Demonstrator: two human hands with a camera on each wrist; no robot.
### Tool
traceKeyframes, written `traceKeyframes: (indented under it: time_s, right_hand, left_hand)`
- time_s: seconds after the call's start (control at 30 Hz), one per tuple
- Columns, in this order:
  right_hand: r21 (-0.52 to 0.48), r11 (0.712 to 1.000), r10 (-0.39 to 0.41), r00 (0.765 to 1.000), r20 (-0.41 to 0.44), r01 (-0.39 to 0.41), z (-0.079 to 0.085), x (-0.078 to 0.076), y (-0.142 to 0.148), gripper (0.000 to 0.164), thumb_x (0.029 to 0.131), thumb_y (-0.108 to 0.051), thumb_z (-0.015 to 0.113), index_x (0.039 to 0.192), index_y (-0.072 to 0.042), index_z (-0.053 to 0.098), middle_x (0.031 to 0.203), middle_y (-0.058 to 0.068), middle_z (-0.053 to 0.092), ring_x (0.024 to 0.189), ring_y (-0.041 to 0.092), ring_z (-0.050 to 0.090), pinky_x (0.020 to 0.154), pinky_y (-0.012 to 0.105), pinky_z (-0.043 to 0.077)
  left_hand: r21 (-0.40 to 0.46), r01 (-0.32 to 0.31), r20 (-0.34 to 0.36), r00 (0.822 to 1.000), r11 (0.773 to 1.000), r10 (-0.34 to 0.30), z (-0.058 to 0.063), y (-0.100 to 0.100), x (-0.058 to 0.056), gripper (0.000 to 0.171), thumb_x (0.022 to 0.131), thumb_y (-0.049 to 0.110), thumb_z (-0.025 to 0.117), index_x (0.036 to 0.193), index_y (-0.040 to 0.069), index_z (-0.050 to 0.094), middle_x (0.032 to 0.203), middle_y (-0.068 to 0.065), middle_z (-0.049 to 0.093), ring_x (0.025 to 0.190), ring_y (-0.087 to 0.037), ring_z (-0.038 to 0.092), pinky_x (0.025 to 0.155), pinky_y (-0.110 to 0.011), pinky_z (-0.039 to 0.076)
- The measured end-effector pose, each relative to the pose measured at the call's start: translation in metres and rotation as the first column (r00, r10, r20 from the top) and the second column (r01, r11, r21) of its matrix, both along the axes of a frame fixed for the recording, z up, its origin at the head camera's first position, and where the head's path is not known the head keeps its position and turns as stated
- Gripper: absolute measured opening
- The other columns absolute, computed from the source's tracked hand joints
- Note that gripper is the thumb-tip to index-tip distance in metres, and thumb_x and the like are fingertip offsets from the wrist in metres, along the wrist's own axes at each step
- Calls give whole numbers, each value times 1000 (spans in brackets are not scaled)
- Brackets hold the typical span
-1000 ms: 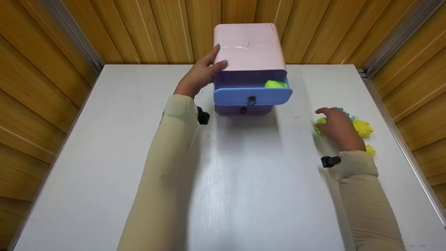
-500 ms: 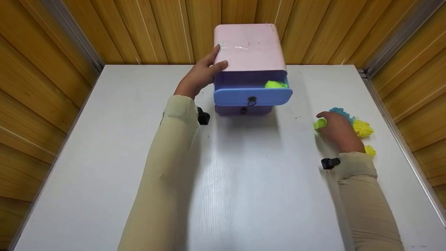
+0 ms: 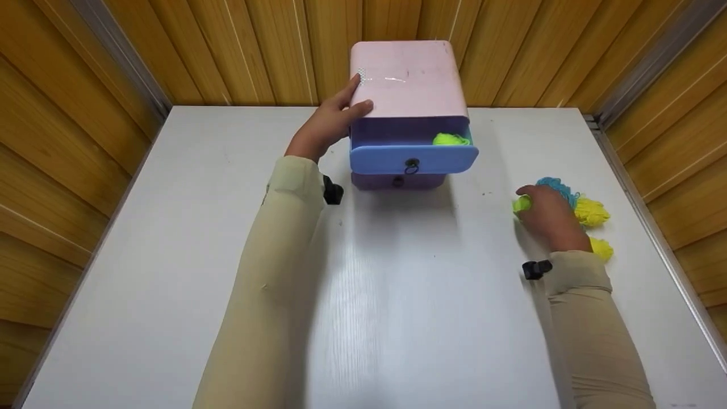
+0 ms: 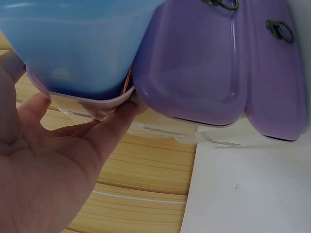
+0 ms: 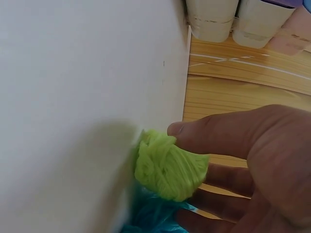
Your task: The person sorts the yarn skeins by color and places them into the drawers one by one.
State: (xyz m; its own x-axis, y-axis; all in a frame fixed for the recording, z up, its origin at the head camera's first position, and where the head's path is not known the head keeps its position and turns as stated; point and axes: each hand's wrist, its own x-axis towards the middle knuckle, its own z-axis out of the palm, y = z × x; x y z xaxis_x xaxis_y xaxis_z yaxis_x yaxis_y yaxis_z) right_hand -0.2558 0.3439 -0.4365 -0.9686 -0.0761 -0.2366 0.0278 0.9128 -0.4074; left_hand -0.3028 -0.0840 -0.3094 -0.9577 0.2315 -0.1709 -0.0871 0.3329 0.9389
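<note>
A small drawer cabinet with a pink top [image 3: 409, 79] stands at the back of the table. Its blue top drawer [image 3: 413, 160] is pulled out, with a bright green ball of yarn [image 3: 450, 140] in its right corner. My left hand [image 3: 326, 126] rests against the cabinet's upper left corner, its fingers fairly straight along the side, as the left wrist view also shows. On the right, my right hand [image 3: 550, 215] pinches another green ball of yarn [image 5: 167, 167] between thumb and fingers, low by the table. Blue yarn [image 5: 155, 213] lies just behind that ball.
Beside the right hand lie yellow yarn balls [image 3: 592, 212] on the white table [image 3: 397, 318]. Purple drawers [image 4: 194, 63] with ring pulls sit below the blue one. Wood-panelled walls [image 3: 318, 51] enclose the back and sides.
My right hand has closed in on the green yarn ball and drawn slightly toward me, showing more of the blue yarn. The left hand stays on the cabinet.
</note>
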Motion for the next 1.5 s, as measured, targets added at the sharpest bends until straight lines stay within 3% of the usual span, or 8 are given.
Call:
traceKeyframes:
  time_s: [0.2,0.43,0.63,0.87,1.07,1.33,1.5]
  right_hand:
    - [-10,1000,-1,1000,-12,0,-2,1,-1,45,95,-6,54,139,0,46,144,30,41,128,46,39,105,65,34]
    - [-8,1000,12,999,-31,-13,-4,2,-2,42,94,-3,52,136,3,49,141,30,43,130,47,38,105,64,34]
    - [16,1000,-6,1000,21,6,-6,-1,-4,43,93,-7,54,136,0,49,142,29,42,129,47,38,106,65,32]
    - [31,1000,-2,999,33,1,-7,-3,-5,42,93,-4,52,135,-1,50,142,29,43,127,46,39,107,65,32]
    - [21,1000,11,1000,-2,-11,-1,-4,-7,41,93,-3,51,134,0,51,141,28,43,130,47,37,108,65,30]
    - [19,998,58,991,-121,-56,6,-3,-11,40,91,-3,58,130,4,54,138,31,45,129,48,39,108,63,30]
    - [14,999,43,988,-147,-42,10,-2,-15,40,91,-4,59,131,3,53,141,30,42,129,49,38,108,63,31]
  left_hand:
    - [-9,-5,-7,1000,1000,5,-5,-2,-4,75,93,48,58,152,48,12,163,11,13,150,-15,16,119,-43,25]
    - [1,-1,-6,1000,1000,1,-18,-4,-18,74,92,51,59,150,52,12,162,14,12,150,-15,19,119,-43,27]
    - [-7,2,-23,1000,1000,-2,-22,-4,-20,75,91,52,58,149,52,11,162,13,15,149,-15,20,119,-43,27]
    - [-24,4,-25,1000,1000,-5,-15,-3,-14,76,93,50,57,152,47,10,162,5,20,146,-18,29,119,-43,27]
    - [-20,15,-25,1000,1000,-15,-4,-2,-3,76,94,48,56,153,44,10,162,4,20,148,-18,25,119,-43,25]
    - [2,24,-15,1000,1000,-24,1,-2,2,76,94,46,57,154,43,10,162,3,20,145,-19,31,118,-40,28]
    - [14,31,-20,999,999,-31,2,-3,4,75,95,45,57,154,41,10,162,3,19,146,-18,29,118,-40,28]
